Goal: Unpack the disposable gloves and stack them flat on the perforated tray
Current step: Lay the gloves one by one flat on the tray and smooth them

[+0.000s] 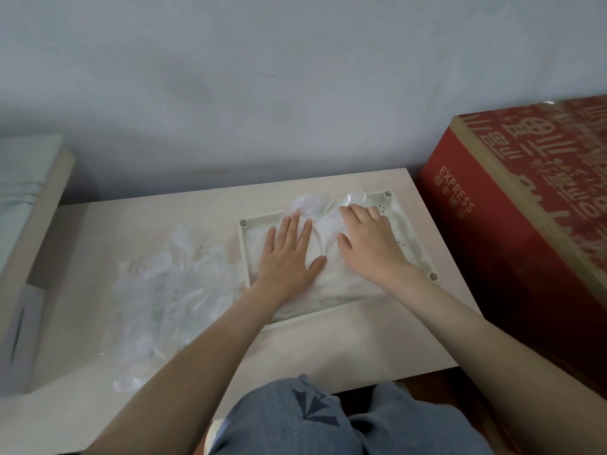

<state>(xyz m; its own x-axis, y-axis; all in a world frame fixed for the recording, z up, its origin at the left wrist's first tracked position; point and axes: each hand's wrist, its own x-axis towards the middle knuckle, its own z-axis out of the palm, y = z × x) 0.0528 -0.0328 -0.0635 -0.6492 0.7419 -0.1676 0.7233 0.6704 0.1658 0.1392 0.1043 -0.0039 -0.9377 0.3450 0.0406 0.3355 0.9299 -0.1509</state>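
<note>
A pale perforated tray [414, 240] lies on the right half of the light table. Clear disposable gloves [323, 247] are spread flat in it, their fingers [312, 205] reaching over the far rim. My left hand [289, 254] presses flat on the gloves at the tray's left side, fingers straight. My right hand [368, 244] rests on the gloves to the right, fingers slightly bent toward the far rim. A loose heap of more clear gloves and their plastic packaging [170, 290] lies on the table left of the tray.
A large red cardboard box [525, 231] stands right of the table, close to the tray. A grey wall rises behind. At the left edge lies a pale board with light fabric [23, 192]. My knees in blue jeans [312, 418] are at the table's near edge.
</note>
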